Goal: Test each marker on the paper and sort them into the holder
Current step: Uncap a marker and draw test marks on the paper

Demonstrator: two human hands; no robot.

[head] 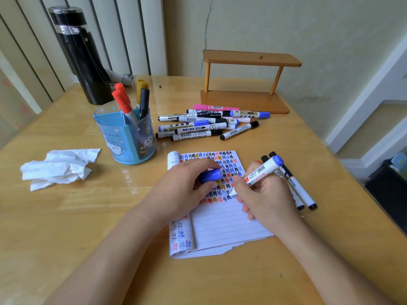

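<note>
Pinched in the right hand [264,194]: white plastic marker [262,171], round barrel, blue butt end raised, label with red patch and barcode, print too small to read. Blue tip down on the lined notepad [220,223]. Grip closed round the barrel, thumb and forefinger near the tip.

Held in the left hand [180,188]: blue cap [210,175], smooth and cylindrical, fingers curled round it, hand resting on the pad's upper left.

Upper half of the page crowded with small hash-like marks in blue, black, red and orange; below, bare ruled lines.

Just right of the pad, two black-capped markers [295,186] side by side, partly behind the right hand.

Beyond the pad, pile of markers [207,124] lying flat: white barrels, blue and black caps, one pink. "WHITEBOARD MARKER" legible on several, beside barcodes.

Left of the pile, blue plastic holder [130,137], translucent walls, cartoon animal print; two red-capped, one gold and one black marker standing inside.

Further left, crumpled white tissue [59,167]. At the back, black cylindrical flask [81,56] and brown two-tier rack [244,84]. All on the glossy wooden table [88,216].
</note>
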